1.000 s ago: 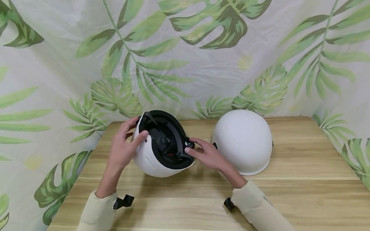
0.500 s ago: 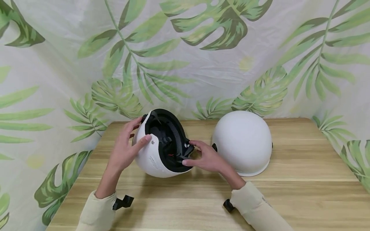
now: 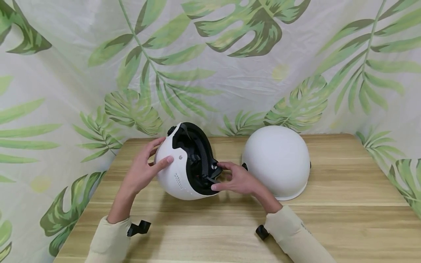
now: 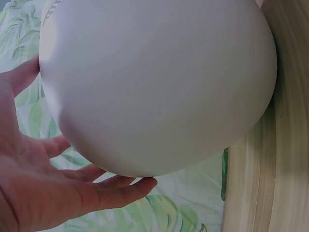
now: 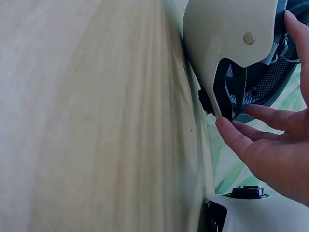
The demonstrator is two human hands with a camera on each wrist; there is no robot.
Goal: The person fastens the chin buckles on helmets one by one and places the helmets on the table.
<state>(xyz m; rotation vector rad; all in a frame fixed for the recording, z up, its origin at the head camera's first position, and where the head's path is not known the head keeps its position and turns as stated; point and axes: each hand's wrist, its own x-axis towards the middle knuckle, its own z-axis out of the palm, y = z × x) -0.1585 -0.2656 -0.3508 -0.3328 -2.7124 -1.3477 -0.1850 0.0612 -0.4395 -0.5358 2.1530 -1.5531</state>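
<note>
A white helmet (image 3: 171, 179) with a black padded lining lies tipped on the wooden table, its opening turned toward the right. My left hand (image 3: 142, 167) holds the shell from the left, thumb on the near side and fingers round the far side. In the left wrist view its fingertips touch the smooth white shell (image 4: 164, 87). My right hand (image 3: 238, 179) grips the helmet's rim at the right, thumb low on the edge and fingers by the black strap fitting. The right wrist view shows those fingertips (image 5: 227, 126) right at the rim and the black strap (image 5: 239, 87).
A second white helmet (image 3: 275, 162) stands dome up just right of my right hand, with black knobs at its sides. The wooden table (image 3: 204, 233) ends at the back against a leaf-print cloth (image 3: 243, 87). Black wrist mounts (image 3: 139, 228) stick out from both sleeves.
The held helmet has rolled to the right, so its opening faces more sideways and more white shell shows. My right thumb has slid down to the lower rim. The second helmet stays put.
</note>
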